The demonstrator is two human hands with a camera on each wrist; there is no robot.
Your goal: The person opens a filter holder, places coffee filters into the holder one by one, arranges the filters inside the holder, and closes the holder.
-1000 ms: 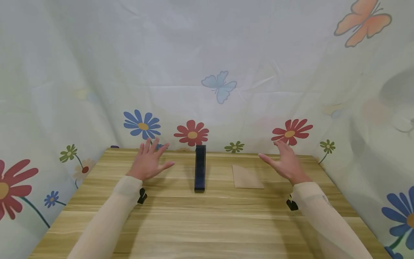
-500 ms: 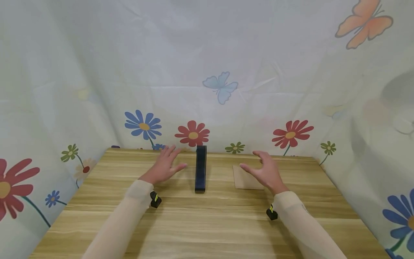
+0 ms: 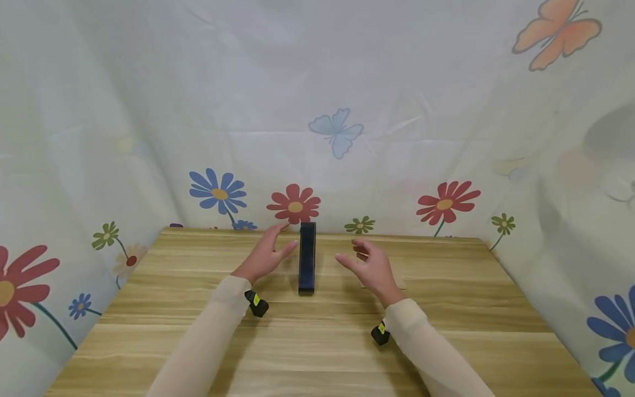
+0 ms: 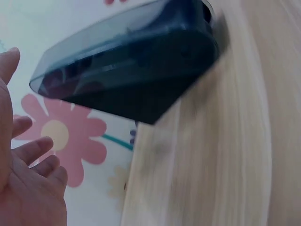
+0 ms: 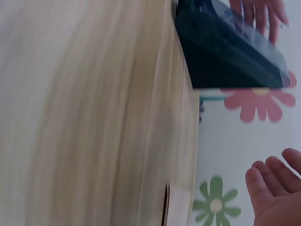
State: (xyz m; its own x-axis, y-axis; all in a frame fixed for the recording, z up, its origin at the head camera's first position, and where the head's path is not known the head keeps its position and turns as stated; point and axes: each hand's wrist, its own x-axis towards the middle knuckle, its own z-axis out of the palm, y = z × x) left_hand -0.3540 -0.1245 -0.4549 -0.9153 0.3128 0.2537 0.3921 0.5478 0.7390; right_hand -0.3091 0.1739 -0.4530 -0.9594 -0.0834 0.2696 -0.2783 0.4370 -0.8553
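A dark, glossy, narrow wedge-shaped box (image 3: 307, 259) with a see-through sloping upper part stands on the wooden table. My left hand (image 3: 265, 256) is just left of it, thumb apart from the fingers and the thumb tip near its side. In the left wrist view the box (image 4: 127, 70) and the left hand (image 4: 35, 197) show a gap between them. To the right of the box, my right hand (image 3: 372, 270) hovers with fingers loosely bent and nothing held. A thin flat tan square (image 3: 400, 282) lies mostly hidden behind that hand; its edge (image 5: 178, 209) shows in the right wrist view.
The wood-grain table (image 3: 317, 353) ends at the back against a pale curtain (image 3: 248, 82) printed with flowers and butterflies. More curtain hangs along both sides. A small black camera is strapped at each wrist.
Both hands have moved inward toward the dark box, the left to the right and the right to the left. The right hand now covers most of the tan square. The box has stayed put.
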